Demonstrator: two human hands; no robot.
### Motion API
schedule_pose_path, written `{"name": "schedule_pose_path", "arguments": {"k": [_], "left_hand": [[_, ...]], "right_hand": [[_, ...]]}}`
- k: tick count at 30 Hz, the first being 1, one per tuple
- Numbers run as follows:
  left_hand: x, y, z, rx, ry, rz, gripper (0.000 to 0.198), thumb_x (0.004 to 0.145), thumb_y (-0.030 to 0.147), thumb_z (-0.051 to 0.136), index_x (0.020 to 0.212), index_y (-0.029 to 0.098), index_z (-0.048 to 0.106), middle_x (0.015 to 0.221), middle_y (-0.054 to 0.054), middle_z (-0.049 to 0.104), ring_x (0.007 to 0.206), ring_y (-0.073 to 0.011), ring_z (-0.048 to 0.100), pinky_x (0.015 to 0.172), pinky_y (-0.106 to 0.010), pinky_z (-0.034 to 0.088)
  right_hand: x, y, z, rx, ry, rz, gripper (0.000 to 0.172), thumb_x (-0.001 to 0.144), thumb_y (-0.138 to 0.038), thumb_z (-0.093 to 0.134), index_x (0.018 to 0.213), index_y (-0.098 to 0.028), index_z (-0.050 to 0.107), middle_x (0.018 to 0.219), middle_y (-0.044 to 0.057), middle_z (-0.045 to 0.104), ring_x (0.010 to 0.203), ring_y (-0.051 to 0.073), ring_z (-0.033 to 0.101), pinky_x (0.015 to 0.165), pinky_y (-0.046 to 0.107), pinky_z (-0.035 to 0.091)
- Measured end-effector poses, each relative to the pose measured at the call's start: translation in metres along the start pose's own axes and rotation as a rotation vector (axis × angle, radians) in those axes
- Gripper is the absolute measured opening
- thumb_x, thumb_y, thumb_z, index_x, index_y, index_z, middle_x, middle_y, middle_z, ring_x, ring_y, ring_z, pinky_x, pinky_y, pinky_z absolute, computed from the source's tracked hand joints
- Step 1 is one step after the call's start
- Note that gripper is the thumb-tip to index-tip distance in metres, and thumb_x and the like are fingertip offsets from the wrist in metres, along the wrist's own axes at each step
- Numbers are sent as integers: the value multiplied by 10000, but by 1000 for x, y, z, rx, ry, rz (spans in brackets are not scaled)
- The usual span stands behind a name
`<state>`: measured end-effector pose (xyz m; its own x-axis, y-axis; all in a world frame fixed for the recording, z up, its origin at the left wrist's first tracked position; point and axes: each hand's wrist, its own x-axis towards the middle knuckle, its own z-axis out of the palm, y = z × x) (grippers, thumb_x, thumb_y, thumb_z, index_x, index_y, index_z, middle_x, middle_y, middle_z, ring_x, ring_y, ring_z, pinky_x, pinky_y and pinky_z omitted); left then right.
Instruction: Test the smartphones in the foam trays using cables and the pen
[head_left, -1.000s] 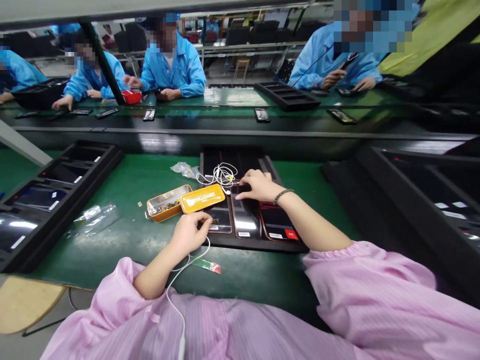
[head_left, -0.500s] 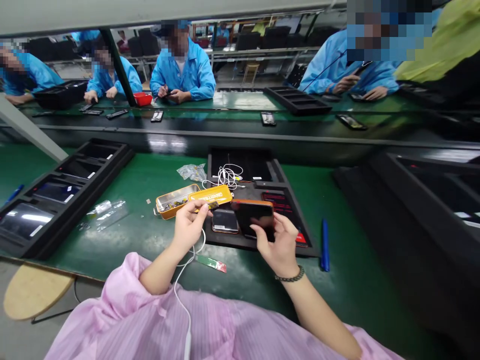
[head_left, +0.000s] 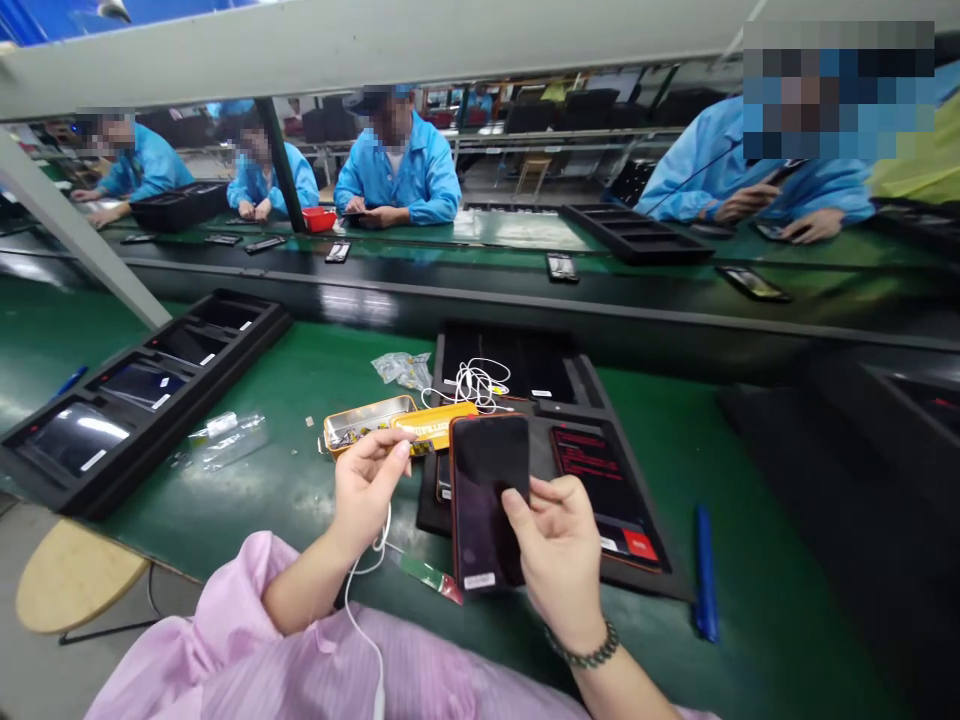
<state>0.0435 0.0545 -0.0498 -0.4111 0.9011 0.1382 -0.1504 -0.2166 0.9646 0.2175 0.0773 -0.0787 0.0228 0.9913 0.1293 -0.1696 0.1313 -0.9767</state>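
Note:
My right hand grips a smartphone by its right side, thumb over the dark screen and fingers behind. An orange edge frames the phone, and a white label marks its lower end. To its left, my left hand pinches a small black-and-yellow piece, too small to make out. Just beyond that hand is an open orange tin with small parts inside; its yellow lid lies alongside. A black foam tray holding phones sits behind the held phone and partly hides behind it.
A white cable lies coiled on the tray. Clear plastic bags rest at left, near another phone tray. A blue pen lies at right, a green-and-red strip in front. Co-workers in blue sit across the line.
The phone has turned its screen toward me and come nearer, slightly left. My left hand keeps its pinch on the small piece. The whole view has shifted, with the scene lower in it.

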Motion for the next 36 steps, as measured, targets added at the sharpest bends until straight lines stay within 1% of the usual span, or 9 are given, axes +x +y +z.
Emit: {"name": "schedule_pose_path", "arguments": {"k": [3,6,10,15,20,26,29,32,36], "left_hand": [[-4,1,-1,16,14,22,369,772,411,747,1027,177,619,579,51,551,465,-70,471,444,-185,352],[-6,-2,0,49,0,9,387,784,418,733,1055,186,582,597,51,554,468,-70,486,436,-177,352],[-6,-8,4,81,-18,-5,373,796,397,723,1065,201,555,597,61,540,457,-59,457,438,-174,347],[-3,-10,3,82,-27,-32,362,801,383,718,1062,216,530,610,69,521,448,-52,401,424,-178,311],[0,-10,1,75,-28,-35,381,792,386,717,1067,223,510,605,70,502,465,-61,410,438,-180,329],[0,-12,1,127,-19,-15,336,787,328,699,1047,220,517,611,70,509,442,-50,365,418,-179,283],[0,-13,0,186,-7,33,287,790,268,671,1029,217,520,614,74,523,407,-34,312,394,-172,237],[-1,-12,0,279,-4,100,249,782,234,665,995,206,538,601,79,513,380,-19,264,374,-166,193],[-2,-13,3,294,30,128,215,794,210,656,980,202,549,606,75,535,374,-15,285,367,-148,201]], "right_hand": [[-1,2,-2,84,-51,206,434,753,-500,765,1013,-267,507,729,1,715,670,197,701,604,321,574],[-1,2,-2,68,-46,310,473,754,-536,748,1111,-268,595,808,32,748,764,229,716,679,356,587],[-2,4,-1,32,-76,331,450,756,-571,730,1084,-265,692,990,64,764,896,234,711,782,350,578],[-3,5,-3,32,-139,336,416,767,-563,726,1078,-288,717,1034,58,761,954,240,703,833,356,568],[-3,5,-4,57,-132,363,423,749,-562,744,1085,-306,722,995,52,768,883,220,715,767,326,586],[-4,5,-4,132,-163,419,494,735,-547,763,1149,-283,705,1074,87,756,925,261,725,763,383,616],[-6,7,-4,110,-179,395,512,758,-528,752,1206,-289,686,1178,87,725,1031,275,705,868,427,603],[-7,9,-5,56,-171,353,511,758,-506,762,1217,-294,690,1316,67,654,1209,267,621,1032,424,516],[-7,8,-4,42,-188,384,556,757,-514,762,1258,-290,671,1375,59,608,1289,266,556,1104,432,444]]}}
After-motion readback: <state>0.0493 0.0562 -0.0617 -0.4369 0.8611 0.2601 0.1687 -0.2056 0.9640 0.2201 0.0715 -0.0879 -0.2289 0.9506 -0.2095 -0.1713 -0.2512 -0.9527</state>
